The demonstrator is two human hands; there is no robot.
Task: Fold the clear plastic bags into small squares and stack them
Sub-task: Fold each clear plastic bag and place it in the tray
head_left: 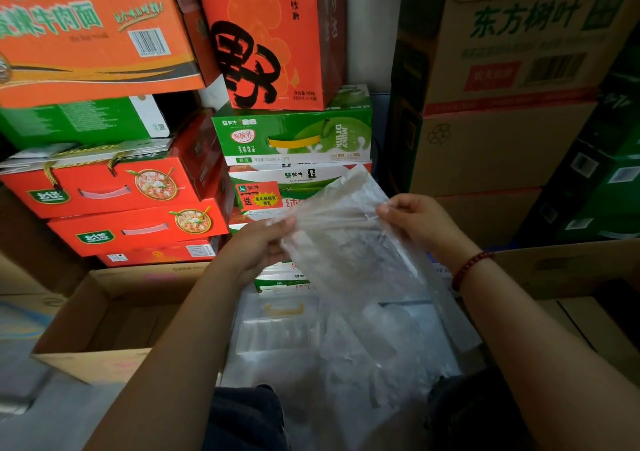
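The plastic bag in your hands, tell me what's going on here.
A person holds a clear plastic bag up in front of stacked drink cartons. The left hand pinches its left edge, and the right hand pinches its upper right edge. The bag is spread out, not yet folded into a small square. More clear plastic lies below in the lap area, beside an open cardboard box.

We see a crinkled, see-through clear plastic bag [341, 242] held up in the air, unfolded, its long body draping down toward our lap.

Both hands [258, 242] pinch clear bag [346, 249], seemingly unfolded.
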